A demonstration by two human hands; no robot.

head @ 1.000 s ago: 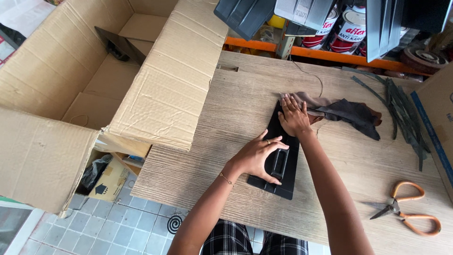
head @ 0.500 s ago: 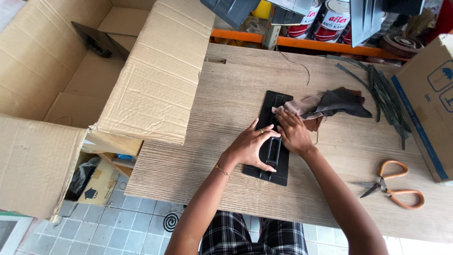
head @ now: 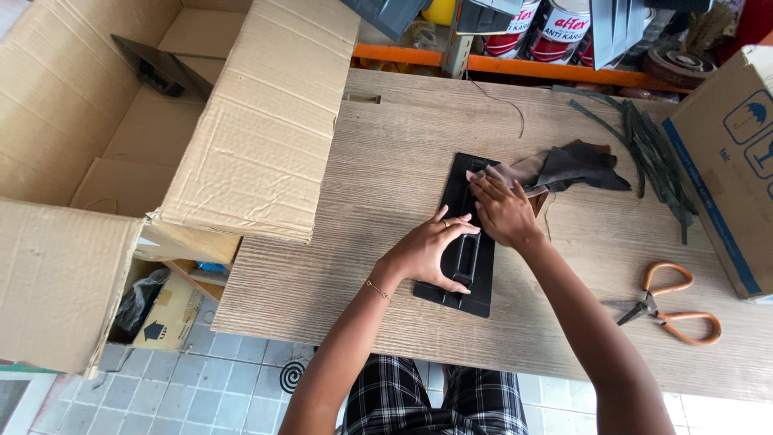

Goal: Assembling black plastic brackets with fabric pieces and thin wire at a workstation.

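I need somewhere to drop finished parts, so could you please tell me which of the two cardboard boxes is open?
The large plain brown box on the left is open, its flap resting over the table edge. The box with blue markings at the right looks closed.

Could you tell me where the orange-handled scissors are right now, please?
In the head view, the scissors lie on the wooden table, off to the right of the right hand, below the cardboard box.

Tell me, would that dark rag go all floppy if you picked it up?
Probably floppy: the dark rag lies crumpled in soft folds on the table. It looks thin, so likely light. Under the right hand it bends, so it should not break.
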